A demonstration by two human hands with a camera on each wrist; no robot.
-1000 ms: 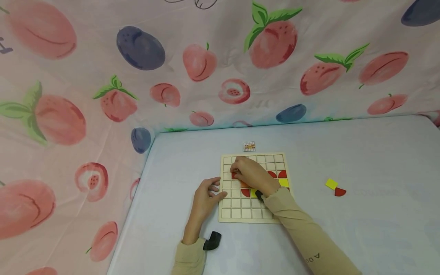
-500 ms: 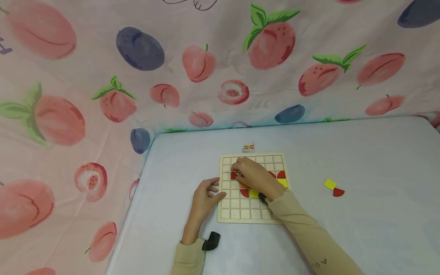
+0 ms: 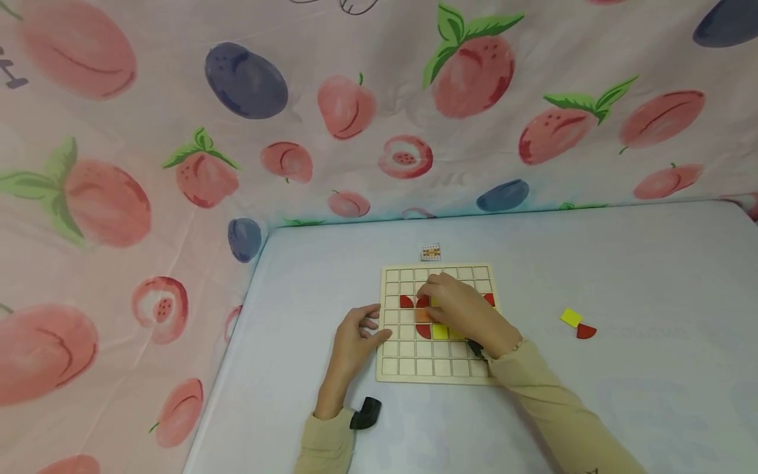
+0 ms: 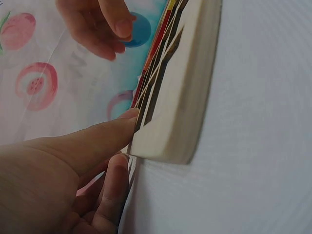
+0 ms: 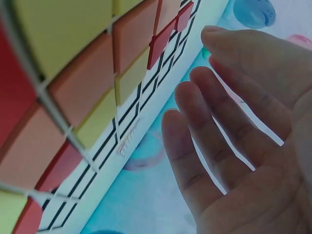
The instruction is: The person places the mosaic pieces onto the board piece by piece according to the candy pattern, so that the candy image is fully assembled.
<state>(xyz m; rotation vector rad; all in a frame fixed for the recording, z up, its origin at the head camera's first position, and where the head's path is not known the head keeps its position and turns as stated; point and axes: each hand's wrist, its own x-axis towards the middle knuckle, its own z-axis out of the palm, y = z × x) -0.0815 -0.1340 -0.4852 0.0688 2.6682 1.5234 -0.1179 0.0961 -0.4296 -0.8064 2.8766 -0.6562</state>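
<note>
A square wooden grid board (image 3: 391, 368) lies on the table, with several flat pieces in its cells. My left hand (image 3: 349, 345) rests at the board's left edge, its thumb (image 4: 105, 139) touching the rim. Over the pieces hovers my right hand (image 3: 464, 313); in the right wrist view its fingers (image 5: 183, 136) are loosely extended and hold nothing. Around it lie a red quarter-circle piece (image 3: 406, 301), an orange square (image 3: 423, 315), another red quarter-circle (image 3: 423, 331) and a yellow square (image 3: 440, 331). The right hand hides other pieces in the head view.
Right of the board, a loose yellow square (image 3: 571, 317) touches a loose red quarter-circle (image 3: 586, 331). A small card with a printed grid pattern (image 3: 430, 253) lies beyond the board's far edge. A fruit-print cloth (image 3: 355, 178) hangs behind and left of the table.
My right hand has drawn back to the right, leaving the leftmost red quarter-circle uncovered in its cell. My left hand keeps its place at the board's edge.
</note>
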